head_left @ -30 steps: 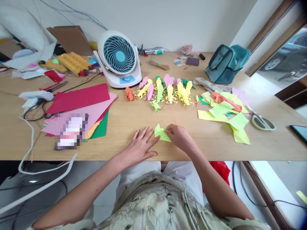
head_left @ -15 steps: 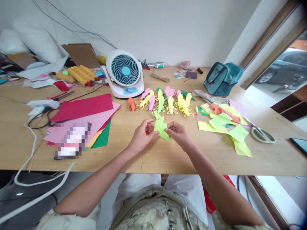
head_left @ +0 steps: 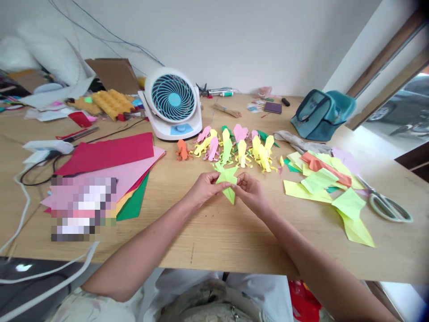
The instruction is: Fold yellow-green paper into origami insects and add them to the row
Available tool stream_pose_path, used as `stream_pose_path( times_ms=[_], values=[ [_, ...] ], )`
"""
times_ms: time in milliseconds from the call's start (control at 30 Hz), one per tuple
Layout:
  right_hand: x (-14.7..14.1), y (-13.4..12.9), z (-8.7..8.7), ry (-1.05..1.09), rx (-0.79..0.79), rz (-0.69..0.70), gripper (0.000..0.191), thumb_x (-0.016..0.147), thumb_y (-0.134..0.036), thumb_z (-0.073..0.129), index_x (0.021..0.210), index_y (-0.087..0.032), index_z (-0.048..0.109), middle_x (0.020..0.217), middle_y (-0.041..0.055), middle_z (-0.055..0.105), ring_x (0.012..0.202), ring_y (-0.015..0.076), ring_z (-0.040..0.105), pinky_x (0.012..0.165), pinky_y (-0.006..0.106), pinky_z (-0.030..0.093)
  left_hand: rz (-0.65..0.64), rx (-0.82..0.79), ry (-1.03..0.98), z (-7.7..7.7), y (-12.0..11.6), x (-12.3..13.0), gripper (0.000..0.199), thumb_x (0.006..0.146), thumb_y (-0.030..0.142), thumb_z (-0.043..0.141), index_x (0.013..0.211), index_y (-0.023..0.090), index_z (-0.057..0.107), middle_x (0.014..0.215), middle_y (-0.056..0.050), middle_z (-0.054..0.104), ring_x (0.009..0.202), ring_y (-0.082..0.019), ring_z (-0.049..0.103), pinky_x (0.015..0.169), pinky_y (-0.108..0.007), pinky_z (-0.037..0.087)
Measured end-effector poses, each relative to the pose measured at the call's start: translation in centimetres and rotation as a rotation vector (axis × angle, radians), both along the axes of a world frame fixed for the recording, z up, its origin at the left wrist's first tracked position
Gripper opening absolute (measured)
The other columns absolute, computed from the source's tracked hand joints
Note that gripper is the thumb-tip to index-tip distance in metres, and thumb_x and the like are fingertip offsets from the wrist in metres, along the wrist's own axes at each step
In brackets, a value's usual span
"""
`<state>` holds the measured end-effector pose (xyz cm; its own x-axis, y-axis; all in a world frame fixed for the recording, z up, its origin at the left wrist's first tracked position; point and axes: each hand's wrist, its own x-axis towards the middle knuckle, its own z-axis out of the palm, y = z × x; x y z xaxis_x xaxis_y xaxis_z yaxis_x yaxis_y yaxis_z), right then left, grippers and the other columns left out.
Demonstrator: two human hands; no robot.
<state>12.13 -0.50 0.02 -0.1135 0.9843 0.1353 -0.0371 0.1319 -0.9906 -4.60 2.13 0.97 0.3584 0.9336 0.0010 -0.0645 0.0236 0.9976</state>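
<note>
Between my two hands is a folded piece of light green paper, with pointed flaps at its top and a point hanging down toward me. My left hand pinches its left side, thumb lying across the front. On the opposite edge, my right hand grips it between thumb and curled fingers. Just beyond the hands stand several folded paper figures in yellow, pink, green and orange; a light green figure is among the nearest, and an orange figure stands at the left end.
Left lies a stack of coloured sheets, with red paper on top. A white fan stands behind. At right are loose paper pieces, scissors and a teal bag. White cables hang over the table's left front edge.
The view has shifted closer to the table. My left thumb has moved further across the green paper, and its lower point now hangs more directly downward. Both hands keep hold of it.
</note>
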Motion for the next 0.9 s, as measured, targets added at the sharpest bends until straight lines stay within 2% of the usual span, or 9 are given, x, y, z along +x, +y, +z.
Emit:
stream_pose_path(
  times_ms=[100, 167, 267, 400, 500, 633, 733, 900],
  values=[
    [-0.1, -0.4, -0.2, -0.013, -0.026, 0.051, 0.043, 0.072, -0.056, 0.075, 0.078, -0.021, 0.050, 0.064, -0.0036, 0.054, 0.057, 0.0110, 0.051, 0.053, 0.024, 0.041, -0.007, 0.054, 0.031, -0.2, 0.0, -0.3, 0.038, 0.064, 0.043, 0.082, 0.081, 0.011, 0.070, 0.069, 0.001, 0.061, 0.064, -0.010, 0.051, 0.061, -0.021, 0.039],
    [0.0, -0.7, 0.0, -0.085, -0.060, 0.134, 0.043, 0.077, -0.061, 0.067, 0.075, -0.020, 0.053, 0.062, -0.0026, 0.054, 0.056, 0.0109, 0.050, 0.053, 0.024, 0.040, -0.026, 0.062, 0.030, -0.3, -0.1, -0.5, 0.036, 0.068, 0.042, 0.080, 0.083, 0.011, 0.070, 0.076, -0.001, 0.065, 0.071, -0.013, 0.056, 0.068, -0.024, 0.043],
    [-0.1, -1.0, -0.1, -0.231, -0.100, 0.226, 0.047, 0.080, -0.062, 0.063, 0.069, -0.017, 0.055, 0.058, -0.0028, 0.049, 0.054, 0.0093, 0.042, 0.051, 0.024, 0.032, -0.034, 0.084, 0.085, -0.4, -0.1, -0.6, 0.032, 0.070, 0.041, 0.077, 0.081, 0.012, 0.069, 0.077, -0.002, 0.067, 0.073, -0.015, 0.058, 0.070, -0.026, 0.045],
    [-0.5, -1.2, -0.7, -0.319, -0.106, 0.188, 0.044, 0.070, -0.056, 0.073, 0.066, -0.017, 0.053, 0.056, -0.0058, 0.038, 0.052, 0.0073, 0.031, 0.048, 0.023, 0.021, 0.041, 0.121, 0.175, -0.6, -0.2, -0.6, 0.030, 0.070, 0.040, 0.076, 0.078, 0.012, 0.069, 0.074, -0.001, 0.066, 0.070, -0.016, 0.058, 0.065, -0.026, 0.045],
    [-0.6, -1.1, -1.0, -0.341, -0.117, 0.204, 0.043, 0.070, -0.055, 0.072, 0.063, -0.017, 0.054, 0.054, -0.0060, 0.038, 0.052, 0.0069, 0.029, 0.047, 0.023, 0.019, 0.061, 0.121, 0.163, -0.5, -0.3, -0.5, 0.030, 0.069, 0.040, 0.077, 0.079, 0.013, 0.070, 0.075, -0.002, 0.067, 0.072, -0.017, 0.059, 0.066, -0.026, 0.046],
    [-0.2, -1.1, -1.1, -0.315, -0.170, 0.228, 0.044, 0.069, -0.057, 0.073, 0.064, -0.014, 0.061, 0.053, -0.0039, 0.046, 0.049, 0.0069, 0.032, 0.047, 0.023, 0.021, 0.019, 0.066, 0.061, -0.3, -0.6, -0.3, 0.034, 0.068, 0.042, 0.079, 0.082, 0.012, 0.071, 0.079, -0.003, 0.069, 0.075, -0.017, 0.061, 0.069, -0.026, 0.047],
    [0.0, -1.1, -1.0, -0.295, -0.189, 0.188, 0.045, 0.067, -0.057, 0.074, 0.062, -0.014, 0.063, 0.050, -0.0042, 0.044, 0.047, 0.0065, 0.030, 0.046, 0.024, 0.019, -0.035, -0.001, 0.008, -0.4, -0.8, -0.2, 0.038, 0.064, 0.042, 0.082, 0.085, 0.012, 0.071, 0.080, -0.004, 0.070, 0.072, -0.016, 0.061, 0.067, -0.025, 0.047],
    [-0.3, -1.3, -0.8, -0.269, -0.195, 0.183, 0.046, 0.066, -0.059, 0.074, 0.061, -0.014, 0.063, 0.049, -0.0044, 0.043, 0.047, 0.0067, 0.030, 0.046, 0.023, 0.020, -0.043, -0.009, 0.074, -0.8, -1.0, -0.1, 0.037, 0.067, 0.043, 0.080, 0.082, 0.011, 0.070, 0.070, -0.002, 0.067, 0.061, -0.014, 0.060, 0.058, -0.025, 0.046]
  ],
)
